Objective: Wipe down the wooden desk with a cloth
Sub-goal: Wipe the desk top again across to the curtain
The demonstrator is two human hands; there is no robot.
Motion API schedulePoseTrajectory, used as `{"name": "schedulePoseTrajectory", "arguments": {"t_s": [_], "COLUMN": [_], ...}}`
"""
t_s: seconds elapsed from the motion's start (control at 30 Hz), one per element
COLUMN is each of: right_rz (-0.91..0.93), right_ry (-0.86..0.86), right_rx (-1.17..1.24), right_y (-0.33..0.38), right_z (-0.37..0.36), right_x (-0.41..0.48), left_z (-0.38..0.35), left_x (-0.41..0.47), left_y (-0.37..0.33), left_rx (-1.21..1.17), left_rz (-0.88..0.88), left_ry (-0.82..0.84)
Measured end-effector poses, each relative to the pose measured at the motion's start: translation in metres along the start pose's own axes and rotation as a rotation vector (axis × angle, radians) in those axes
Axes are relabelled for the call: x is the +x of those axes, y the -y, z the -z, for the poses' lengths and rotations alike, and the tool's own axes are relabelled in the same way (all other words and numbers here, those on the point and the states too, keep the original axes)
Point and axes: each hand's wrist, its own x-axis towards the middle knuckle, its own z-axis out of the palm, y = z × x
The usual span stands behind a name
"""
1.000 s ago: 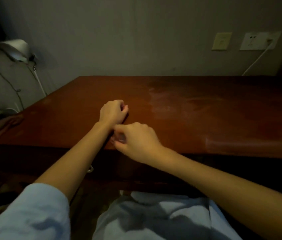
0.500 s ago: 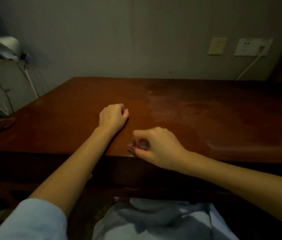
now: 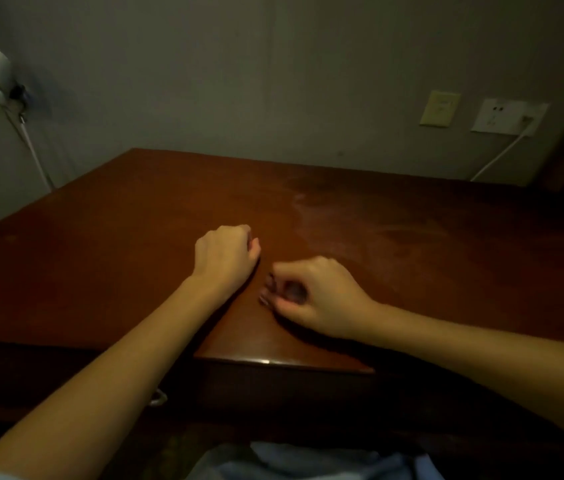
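View: head
Bench: the reddish-brown wooden bench is set against a grey wall, with pale smears seen on its top right of centre.
Left hand: the left hand is curled into a fist with nothing seen held, and is rested near the bench's middle.
Right hand: the right hand is placed just beside the left hand, nearer the bench's front edge. The fingers are curled to the thumb. Whether a cloth is pinched cannot be told.

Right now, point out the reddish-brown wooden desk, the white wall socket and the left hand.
reddish-brown wooden desk (image 3: 118,254): head view, bare top.
white wall socket (image 3: 498,116): head view, faceplate centre.
left hand (image 3: 227,252): head view, back of hand.
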Motion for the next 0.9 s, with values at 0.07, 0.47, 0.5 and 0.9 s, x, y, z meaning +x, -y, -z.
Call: {"name": "schedulePoseTrajectory", "arguments": {"t_s": [0.07,0.47,0.5,0.9], "right_rz": [0.016,-0.131,-0.019,-0.376], "right_ry": [0.081,-0.072,-0.034,-0.126], "right_rx": [0.008,-0.094,-0.015,-0.232], "right_y": [-0.03,-0.072,-0.067,-0.147], "right_z": [0.013,-0.012,-0.007,-0.014], "right_x": [-0.016,0.075,0.059,0.124], "left_z": [-0.003,-0.014,-0.017,-0.037], "left_x": [0.01,0.069,0.077,0.097], "left_y": [-0.001,0.012,0.011,0.008], "left_rx": [0.007,0.008,-0.003,-0.051], "left_rz": [0.0,0.058,0.053,-0.002], "left_ry": [0.0,0.04,0.055,0.003]}}
